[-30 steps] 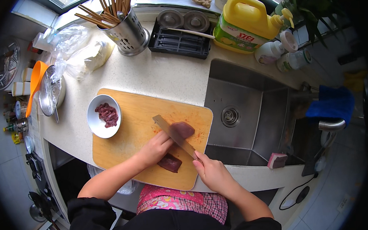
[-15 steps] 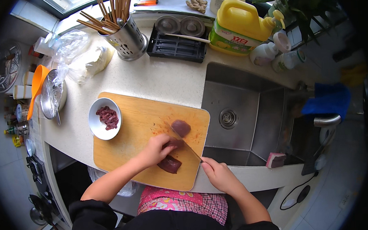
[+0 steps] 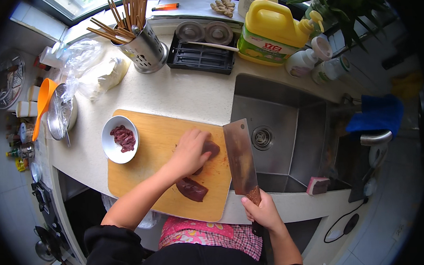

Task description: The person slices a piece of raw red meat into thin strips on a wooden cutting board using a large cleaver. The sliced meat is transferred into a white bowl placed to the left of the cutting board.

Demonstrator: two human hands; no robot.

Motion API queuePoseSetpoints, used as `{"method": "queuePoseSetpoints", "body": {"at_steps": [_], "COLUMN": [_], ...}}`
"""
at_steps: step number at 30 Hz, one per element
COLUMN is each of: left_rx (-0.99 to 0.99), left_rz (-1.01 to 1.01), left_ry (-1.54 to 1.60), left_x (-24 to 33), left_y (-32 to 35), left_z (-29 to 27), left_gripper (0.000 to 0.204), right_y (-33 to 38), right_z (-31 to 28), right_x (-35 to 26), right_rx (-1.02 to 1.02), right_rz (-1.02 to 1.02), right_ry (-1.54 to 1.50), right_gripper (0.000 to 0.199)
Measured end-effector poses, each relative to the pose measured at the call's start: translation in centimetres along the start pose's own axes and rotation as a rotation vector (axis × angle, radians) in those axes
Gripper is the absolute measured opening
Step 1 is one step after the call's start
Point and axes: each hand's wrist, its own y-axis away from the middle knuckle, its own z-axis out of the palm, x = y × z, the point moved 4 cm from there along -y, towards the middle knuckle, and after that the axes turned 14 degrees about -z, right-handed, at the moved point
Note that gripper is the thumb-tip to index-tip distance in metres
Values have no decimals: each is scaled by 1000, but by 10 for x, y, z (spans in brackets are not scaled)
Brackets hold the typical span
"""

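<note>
Right grip (image 3: 264, 211) clenched on the broad, rectangular steel cleaver (image 3: 240, 155), long axis pointing ahead; left grip (image 3: 189, 153), nearer the dark-red, rounded meat chunk (image 3: 213, 149) just rightward, closure unclear!

A cleaver (image 3: 241, 157) is held by its handle in the right grip (image 3: 262, 210), and the sink (image 3: 268, 105) is partly hidden by its blade. The left grip (image 3: 191, 152) is placed over meat (image 3: 213, 149) on the wooden board (image 3: 159, 130); 1 dark red piece (image 3: 192, 189) is seen just beside it. Cut strips (image 3: 123, 138) are contained in 1 white bowl (image 3: 112, 153). Chopsticks (image 3: 130, 17) are held by a metal holder (image 3: 146, 52) on the desk (image 3: 190, 93).
</note>
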Motion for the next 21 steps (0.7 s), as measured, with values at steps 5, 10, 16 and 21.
{"method": "queuePoseSetpoints", "body": {"at_steps": [5, 10, 16, 21], "left_rx": [-209, -253, 22, 79], "left_rz": [11, -18, 336, 342], "left_ry": [-185, -88, -83, -56], "left_x": [8, 6, 26, -4], "left_y": [-5, 11, 28, 48], "left_z": [10, 14, -8, -7], "left_gripper": [33, 26, 23, 26], "right_y": [6, 7, 5, -1], "right_z": [-6, -5, 0, 1], "right_x": [4, 0, 7, 20], "right_rx": [2, 17, 24, 31], "right_rz": [21, 13, -49, -173], "right_ry": [-257, -254, -126, 116], "right_gripper": [14, 13, 16, 24]}}
